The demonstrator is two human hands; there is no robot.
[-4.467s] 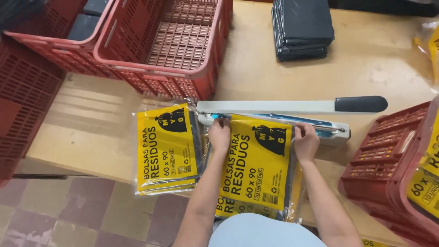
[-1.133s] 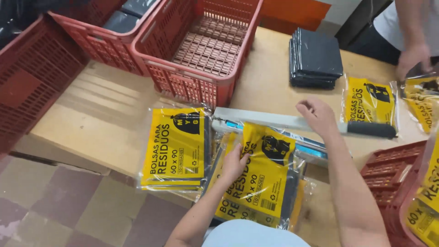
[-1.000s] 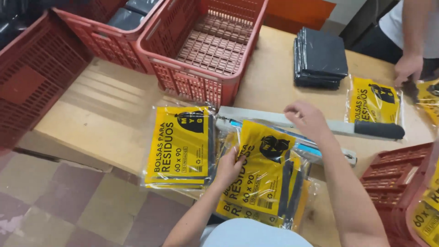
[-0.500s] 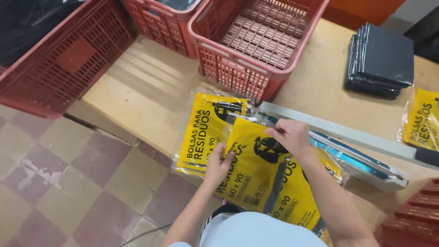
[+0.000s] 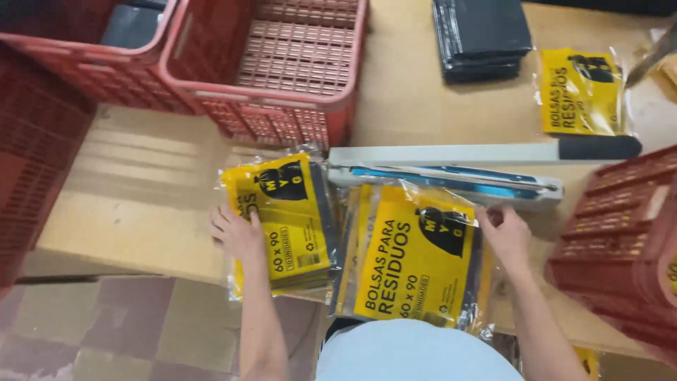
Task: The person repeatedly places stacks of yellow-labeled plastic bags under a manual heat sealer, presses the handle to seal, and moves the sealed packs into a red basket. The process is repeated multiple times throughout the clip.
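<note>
Now left hand (image 5: 238, 236) is laid flat on left yellow packet (image 5: 282, 222), fingers spread, nothing gripped. Packet is kept on stack at wooden table (image 5: 148, 204) edge. Right hand (image 5: 506, 236) is set at top right corner of middle yellow packet (image 5: 412, 257); corner looks pinched by bent fingers. Middle packet is placed just below white sealer bar (image 5: 451, 173). Red crate (image 5: 282, 63) is seen behind. Black bag pile (image 5: 483, 35) and third yellow packet (image 5: 580, 92) are seen far back.

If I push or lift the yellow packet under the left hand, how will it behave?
The yellow packet looks flat and floppy, so it would likely sag if lifted by one edge. Its glossy clear wrap probably slides easily on the wooden table. The left hand lies flat on it.
</note>
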